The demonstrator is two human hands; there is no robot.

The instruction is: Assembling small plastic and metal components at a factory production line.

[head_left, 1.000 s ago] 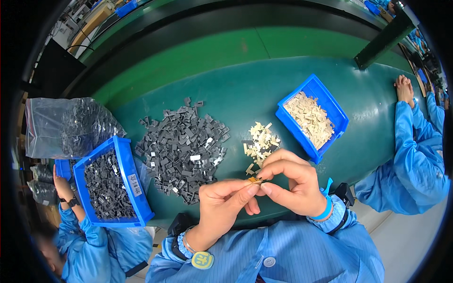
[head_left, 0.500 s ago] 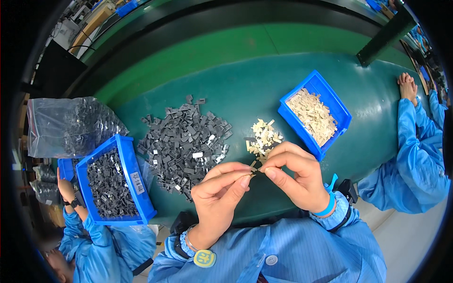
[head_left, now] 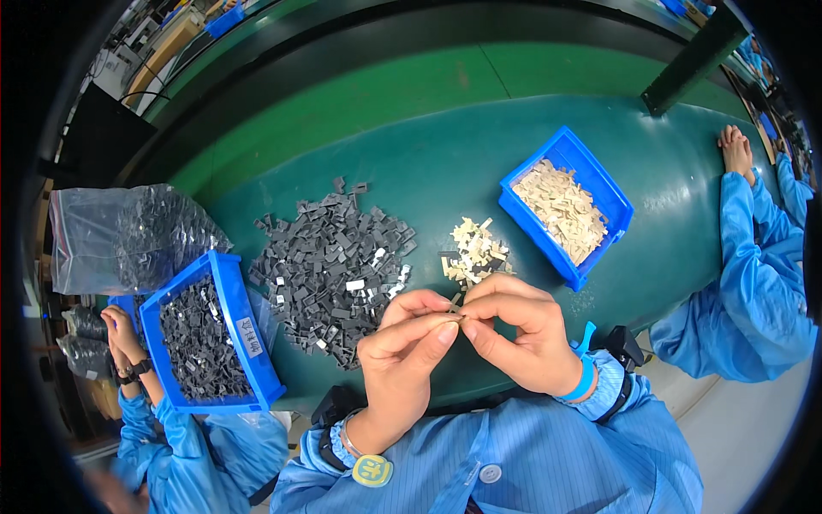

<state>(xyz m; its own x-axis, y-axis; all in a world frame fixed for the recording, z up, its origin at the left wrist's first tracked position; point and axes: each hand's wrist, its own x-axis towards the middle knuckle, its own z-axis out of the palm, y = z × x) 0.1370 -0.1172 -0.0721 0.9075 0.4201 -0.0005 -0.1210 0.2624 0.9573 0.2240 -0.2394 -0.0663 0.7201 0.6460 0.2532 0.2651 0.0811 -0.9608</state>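
We see both hands meeting just on the near side of a small heap of pale pieces (head_left: 476, 248). The left hand (head_left: 401, 360) and the right hand (head_left: 524, 343) pinch one small piece (head_left: 461, 318) between their fingertips; the fingers hide most of it, so we cannot tell its shape.

To the left of the hands spreads a wide pile of dark grey pieces (head_left: 334, 274), a few white ones among them. Further left stands a blue bin (head_left: 259, 368) of dark parts, with a clear plastic bag (head_left: 128, 236) on its far side. To the right, beyond the pale heap, a second blue bin (head_left: 592, 174) holds more pale pieces. The right hand stands close in front of the pale heap.

All this rests on a smooth dark green table (head_left: 419, 163). Along its far side we see a brighter green strip (head_left: 342, 98), and at far right a dark post (head_left: 698, 64). A co-worker in blue at right has clasped hands (head_left: 736, 152); another sits at near left (head_left: 205, 454). Pale floor (head_left: 741, 428) shows at near right.
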